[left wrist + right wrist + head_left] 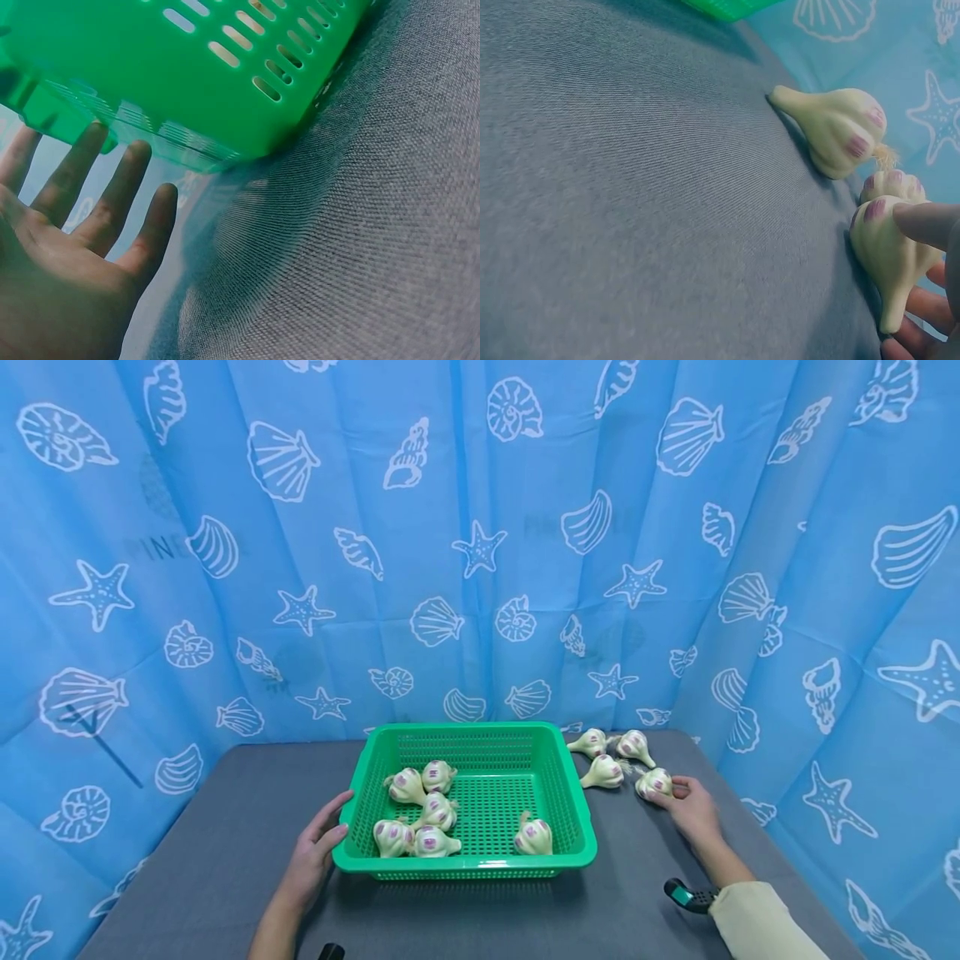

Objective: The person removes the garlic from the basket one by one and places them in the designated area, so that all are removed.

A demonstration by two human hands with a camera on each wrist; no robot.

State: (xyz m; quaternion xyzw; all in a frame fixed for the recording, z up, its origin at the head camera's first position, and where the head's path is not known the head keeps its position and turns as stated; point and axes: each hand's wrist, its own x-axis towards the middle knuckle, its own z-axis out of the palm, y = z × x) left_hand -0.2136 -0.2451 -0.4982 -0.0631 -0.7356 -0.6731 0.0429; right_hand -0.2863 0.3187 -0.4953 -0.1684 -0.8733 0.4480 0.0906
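A green plastic basket (465,863) stands on the grey tabletop with several garlic bulbs inside, among them one garlic bulb (533,837) apart at its right. At the basket's left rim is my left hand (309,852), its fingers spread and straight in the left wrist view (82,240). My right hand (693,810) holds a garlic bulb (889,244) on the table, thumb on its near side and fingers around its other side. Just beyond lie three more bulbs, including a garlic bulb (604,772) nearest the basket.
A blue curtain (480,568) with white shell prints hangs behind the table and along its sides. Grey cloth (202,860) covers the tabletop. A black strap-like device (693,897) is on the right wrist.
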